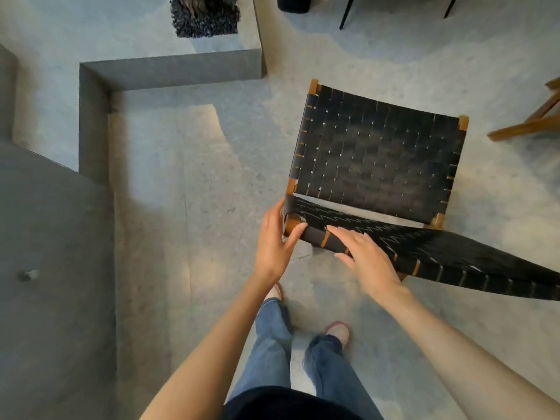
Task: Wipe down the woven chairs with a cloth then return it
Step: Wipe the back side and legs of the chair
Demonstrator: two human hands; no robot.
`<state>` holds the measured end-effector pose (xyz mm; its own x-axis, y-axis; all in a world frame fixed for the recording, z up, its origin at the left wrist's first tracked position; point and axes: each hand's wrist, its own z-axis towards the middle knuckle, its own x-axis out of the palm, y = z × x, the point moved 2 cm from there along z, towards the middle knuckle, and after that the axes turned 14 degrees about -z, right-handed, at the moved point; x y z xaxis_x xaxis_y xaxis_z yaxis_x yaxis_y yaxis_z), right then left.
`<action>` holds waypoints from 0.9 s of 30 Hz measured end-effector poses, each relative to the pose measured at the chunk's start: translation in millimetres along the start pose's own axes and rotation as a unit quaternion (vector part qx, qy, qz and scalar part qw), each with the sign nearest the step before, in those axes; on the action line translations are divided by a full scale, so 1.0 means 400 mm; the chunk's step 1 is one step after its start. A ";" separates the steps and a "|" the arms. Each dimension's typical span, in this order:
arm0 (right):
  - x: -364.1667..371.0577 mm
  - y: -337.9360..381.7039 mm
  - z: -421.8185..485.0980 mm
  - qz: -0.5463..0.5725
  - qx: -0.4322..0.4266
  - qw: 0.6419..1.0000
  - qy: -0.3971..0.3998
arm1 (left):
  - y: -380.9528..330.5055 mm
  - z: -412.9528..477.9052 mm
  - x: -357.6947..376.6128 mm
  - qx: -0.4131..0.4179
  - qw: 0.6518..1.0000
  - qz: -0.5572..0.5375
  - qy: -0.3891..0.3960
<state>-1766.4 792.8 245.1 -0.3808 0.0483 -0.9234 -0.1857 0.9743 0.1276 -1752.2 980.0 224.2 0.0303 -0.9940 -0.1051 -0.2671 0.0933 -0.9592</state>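
Woven chair (378, 156) stands on open floor (188, 192), left hand (274, 241) gripping its top corner, right hand (363, 256) flat alongside.

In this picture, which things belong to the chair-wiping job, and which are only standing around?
Belong to the job: woven chair; left hand, holding its backrest corner; right hand, flat on the backrest top. No cloth is in view.
Only standing around: concrete ledge; dark spiky object on it; wooden frame at the right edge; black rounded object at the top.
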 end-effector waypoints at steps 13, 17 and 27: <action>0.106 0.098 -0.120 0.070 -0.045 0.988 -0.130 | 0.156 -0.174 -0.107 -0.062 0.992 0.034 -0.108; 0.184 0.102 -0.089 0.080 -0.040 0.994 -0.068 | 0.210 -0.196 -0.087 -0.061 0.991 0.042 -0.107; 0.478 0.122 0.027 0.071 -0.001 0.997 0.023 | 0.455 -0.172 -0.099 -0.099 0.992 0.049 -0.059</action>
<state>-1838.3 851.9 70.7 -0.4438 0.1755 -0.8788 -0.1282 0.9581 0.2561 -1868.4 1032.2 71.8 0.1040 -0.9659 -0.2370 -0.4578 0.1650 -0.8736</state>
